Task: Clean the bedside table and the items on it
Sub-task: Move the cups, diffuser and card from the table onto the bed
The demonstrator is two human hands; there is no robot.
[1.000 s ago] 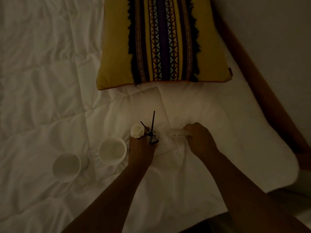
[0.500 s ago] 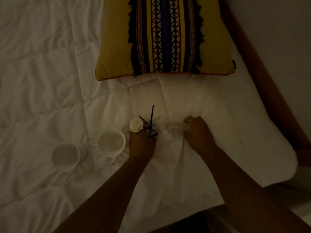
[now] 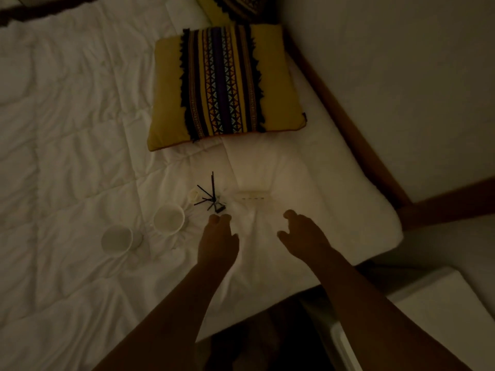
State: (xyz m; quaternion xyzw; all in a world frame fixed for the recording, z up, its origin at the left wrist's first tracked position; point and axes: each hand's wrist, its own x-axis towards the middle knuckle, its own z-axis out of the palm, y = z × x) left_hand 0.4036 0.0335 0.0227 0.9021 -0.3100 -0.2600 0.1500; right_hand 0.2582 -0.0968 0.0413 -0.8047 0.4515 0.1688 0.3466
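On the white duvet (image 3: 80,156) lie a small diffuser with black reed sticks (image 3: 210,198) and a white rose-shaped piece (image 3: 195,195) beside it. A pale flat item with a dotted line (image 3: 251,195) rests just to the right. Two white cups (image 3: 169,218) (image 3: 117,239) stand to the left. My left hand (image 3: 218,239) hovers just below the diffuser, fingers loosely curled and holding nothing. My right hand (image 3: 302,234) hangs below the pale item, fingers apart and empty.
A yellow cushion with a patterned stripe (image 3: 225,87) lies further up the bed. A wooden bed frame (image 3: 348,124) runs along the wall on the right. A white surface corner (image 3: 442,311) shows at the lower right. The room is dim.
Both hands have let go of the diffuser and the pale item and drawn back toward me. The view has pulled back and shows more of the bed.
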